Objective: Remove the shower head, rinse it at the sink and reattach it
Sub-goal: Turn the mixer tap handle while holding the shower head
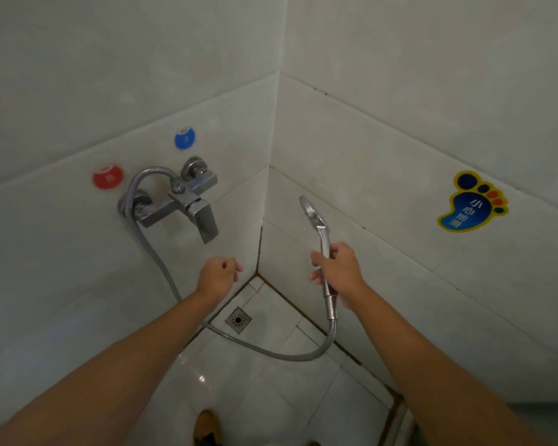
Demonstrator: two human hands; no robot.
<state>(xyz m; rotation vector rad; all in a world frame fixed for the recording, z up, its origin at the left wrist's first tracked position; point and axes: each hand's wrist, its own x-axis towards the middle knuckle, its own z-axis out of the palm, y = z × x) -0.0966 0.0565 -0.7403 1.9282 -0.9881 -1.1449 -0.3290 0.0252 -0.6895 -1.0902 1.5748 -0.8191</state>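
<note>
The right hand (335, 272) is wrapped round the handle of the shower head (316, 220), holding it upright in the tiled corner with the spray face turned toward the wall. The left hand (218, 273) hangs free beside it, fingers loosely curled, gripping nothing. The hose (271, 350) is still joined at the handle's base, looping down over the floor and back up to the tap (178, 201). The step in hand looks to be freeing the head from the hose: best that the left hand steadies the hose nut just below the right while the right turns the handle, keeping the hose from twisting. The head is chrome, small and round-faced, on a slim handle.
</note>
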